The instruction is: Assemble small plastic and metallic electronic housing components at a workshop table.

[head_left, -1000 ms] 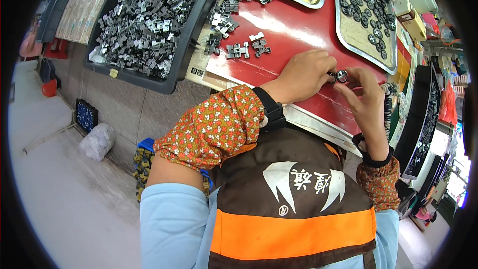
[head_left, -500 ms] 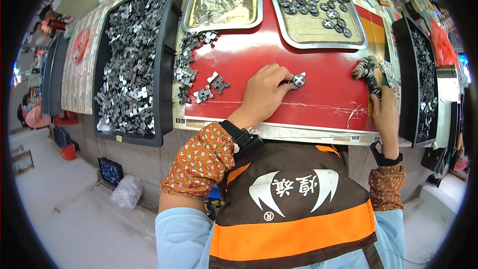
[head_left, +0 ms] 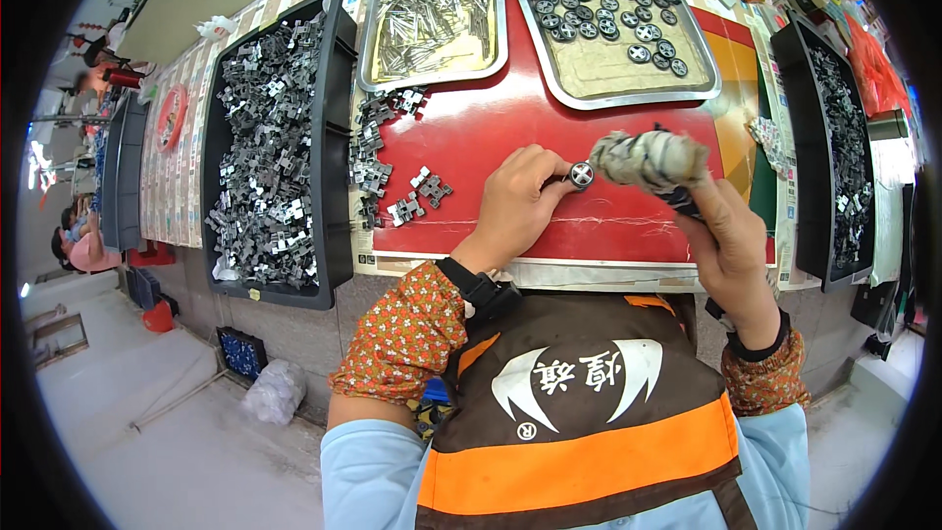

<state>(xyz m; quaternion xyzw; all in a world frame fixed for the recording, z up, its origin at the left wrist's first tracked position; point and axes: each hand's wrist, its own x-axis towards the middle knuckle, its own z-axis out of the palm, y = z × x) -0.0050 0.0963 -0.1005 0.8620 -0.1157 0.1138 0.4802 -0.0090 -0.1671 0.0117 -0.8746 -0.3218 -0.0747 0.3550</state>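
Right hand brought wrapped tool over; tray holds black discs.

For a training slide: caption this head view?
Left hand steadies a small round part on the red mat; right hand holds a wrapped tool.

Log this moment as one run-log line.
left hand: pins round cross-marked part on red mat | right hand: holds cloth-wrapped tool at part | loose metal pieces left of hand
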